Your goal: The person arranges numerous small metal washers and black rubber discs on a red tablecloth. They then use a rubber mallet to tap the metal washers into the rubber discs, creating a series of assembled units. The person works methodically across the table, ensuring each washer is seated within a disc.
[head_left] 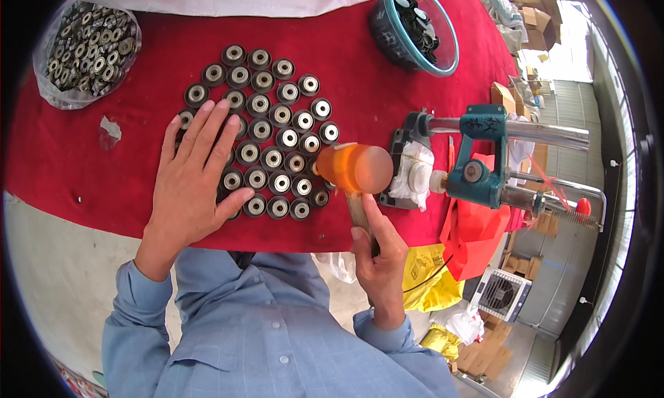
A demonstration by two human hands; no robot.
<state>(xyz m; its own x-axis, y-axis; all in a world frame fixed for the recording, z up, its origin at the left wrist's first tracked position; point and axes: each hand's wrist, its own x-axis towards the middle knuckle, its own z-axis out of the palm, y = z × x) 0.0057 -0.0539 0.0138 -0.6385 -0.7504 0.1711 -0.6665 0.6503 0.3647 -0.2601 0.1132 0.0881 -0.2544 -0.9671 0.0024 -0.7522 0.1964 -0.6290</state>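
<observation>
Dark handwriting marks the teal press [486,188] at right, while the right hand [382,263] grips an orange mallet [353,168] beside black-rimmed bearings [274,114] on red cloth [166,52], the left hand [190,177] spread open over their left side.

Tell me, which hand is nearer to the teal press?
Right. The right hand, gripping a mallet, is below and left of the teal press in the picture, not touching it. The left hand, spread over the wheels, is much farther left.
</observation>
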